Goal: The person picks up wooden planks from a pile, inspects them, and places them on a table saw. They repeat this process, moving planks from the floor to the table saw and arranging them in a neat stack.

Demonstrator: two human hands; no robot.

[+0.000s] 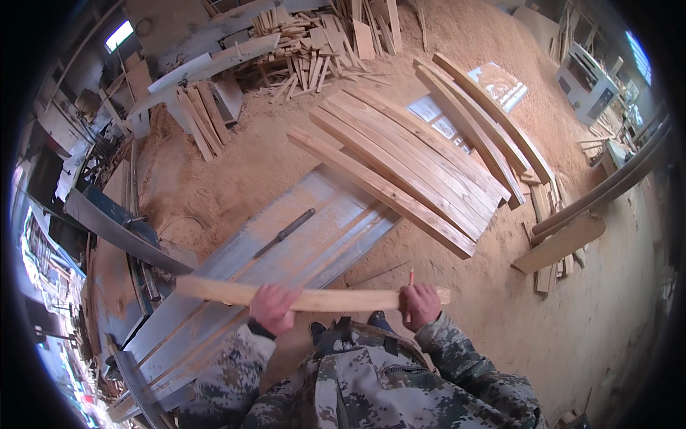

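A long pale wooden board (348, 300) lies crosswise in front of my body, held at both sides. My left hand (275, 309) is closed around it left of its middle. Close to its right end, my right hand (421, 306) grips the same board. A thin red pencil (411, 276) sticks up from the fingers of that hand. The board's left part reaches over the grey metal saw table (286, 214), and its far left end is blurred. Along the table's surface runs a dark, narrow bar (284, 232).
Several planks (407, 161) lie side by side beyond the table, with longer beams (475, 121) at their right. Offcuts (311, 61) are heaped at the back near a sawdust mound (479, 32). A curved metal rail (128, 236) crosses at left. More boards (561, 243) stand at right.
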